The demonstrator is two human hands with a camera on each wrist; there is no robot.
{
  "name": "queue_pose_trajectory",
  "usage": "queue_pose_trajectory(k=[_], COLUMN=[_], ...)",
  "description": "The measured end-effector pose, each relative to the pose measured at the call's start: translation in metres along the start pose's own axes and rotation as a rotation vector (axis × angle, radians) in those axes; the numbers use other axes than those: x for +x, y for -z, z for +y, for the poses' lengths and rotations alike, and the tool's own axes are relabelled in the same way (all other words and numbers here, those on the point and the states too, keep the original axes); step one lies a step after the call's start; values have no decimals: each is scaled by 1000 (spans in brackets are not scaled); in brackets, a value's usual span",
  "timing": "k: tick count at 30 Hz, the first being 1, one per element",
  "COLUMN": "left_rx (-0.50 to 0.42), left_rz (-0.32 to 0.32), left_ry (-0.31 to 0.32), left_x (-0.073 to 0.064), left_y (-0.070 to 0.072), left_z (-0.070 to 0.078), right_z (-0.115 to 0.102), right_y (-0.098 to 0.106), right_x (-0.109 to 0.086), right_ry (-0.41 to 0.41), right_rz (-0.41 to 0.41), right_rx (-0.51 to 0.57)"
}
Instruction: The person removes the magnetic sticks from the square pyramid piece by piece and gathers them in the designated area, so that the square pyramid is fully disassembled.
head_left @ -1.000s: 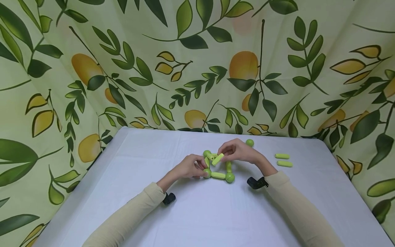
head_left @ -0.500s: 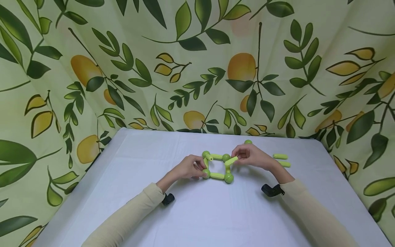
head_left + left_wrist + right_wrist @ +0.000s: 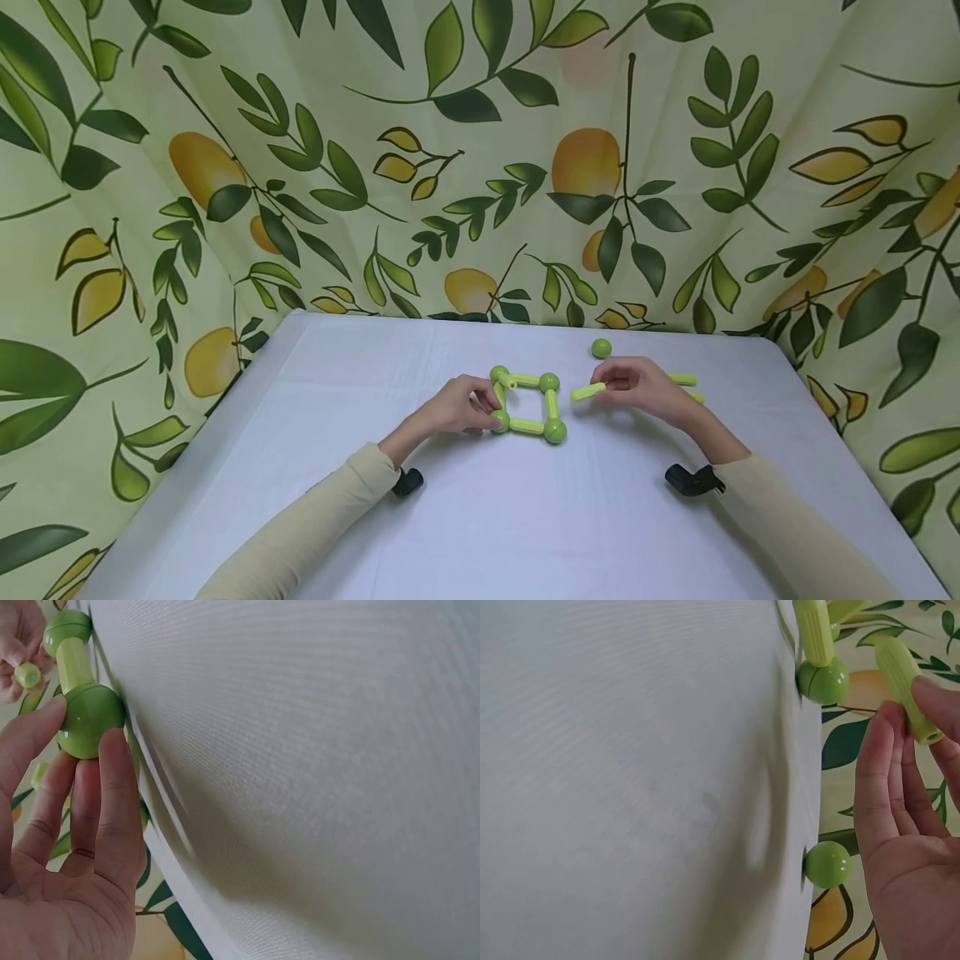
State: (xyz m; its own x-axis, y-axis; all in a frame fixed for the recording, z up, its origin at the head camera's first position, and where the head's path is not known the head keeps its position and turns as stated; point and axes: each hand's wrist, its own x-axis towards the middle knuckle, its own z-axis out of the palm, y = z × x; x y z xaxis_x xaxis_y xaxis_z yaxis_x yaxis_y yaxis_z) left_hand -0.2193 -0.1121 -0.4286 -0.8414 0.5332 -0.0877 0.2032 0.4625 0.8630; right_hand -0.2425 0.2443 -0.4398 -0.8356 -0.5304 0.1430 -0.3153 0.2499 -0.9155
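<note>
A square frame of green balls joined by light green rods point(image 3: 527, 427) lies on the white-covered table. My left hand point(image 3: 459, 406) pinches its near left ball point(image 3: 90, 720) between thumb and fingertips. From the far left ball point(image 3: 499, 373) another short rod point(image 3: 511, 382) sticks out. Right of the frame, my right hand point(image 3: 641, 386) holds a separate light green rod point(image 3: 588, 392) by one end, thumb against fingers. In the right wrist view that rod point(image 3: 904, 686) is raised off the table, with a small hole in its near end.
Behind the right hand sits a loose green ball point(image 3: 601, 348). Two more rods point(image 3: 682, 379) lie to the right, partly hidden by that hand. A leaf-and-fruit patterned curtain point(image 3: 465, 167) hangs around the table's back and sides. Each wrist carries a black camera point(image 3: 693, 480).
My right hand has drawn back to the right with its rod, from over the frame to beside it. The loose ball now shows fully. The left hand stays at its ball.
</note>
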Motion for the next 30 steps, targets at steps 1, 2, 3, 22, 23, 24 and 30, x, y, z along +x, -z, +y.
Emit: queue_pose_trajectory(k=[1, 2, 3, 22, 23, 24, 30], left_rx=[2, 2, 3, 0, -1, -3, -3], left_rz=[0, 0, 1, 1, 0, -2, -3], left_ry=[-4, -8, -10, -8, -10, -12, -22], left_x=[0, 0, 0, 0, 0, 0, 1], left_y=[0, 0, 0, 0, 0, 0, -1], left_z=[0, 0, 0, -1, -1, -1, -1], right_z=[0, 0, 0, 3, 3, 2, 3], right_y=[1, 2, 3, 24, 26, 28, 38], right_x=[-2, -5, -7, -58, -61, -65, -85], right_ry=[-9, -21, -32, -114, -116, -124, -145], right_rz=[15, 31, 45, 180, 186, 192, 223], right_rx=[2, 3, 2, -54, -58, -64, -122])
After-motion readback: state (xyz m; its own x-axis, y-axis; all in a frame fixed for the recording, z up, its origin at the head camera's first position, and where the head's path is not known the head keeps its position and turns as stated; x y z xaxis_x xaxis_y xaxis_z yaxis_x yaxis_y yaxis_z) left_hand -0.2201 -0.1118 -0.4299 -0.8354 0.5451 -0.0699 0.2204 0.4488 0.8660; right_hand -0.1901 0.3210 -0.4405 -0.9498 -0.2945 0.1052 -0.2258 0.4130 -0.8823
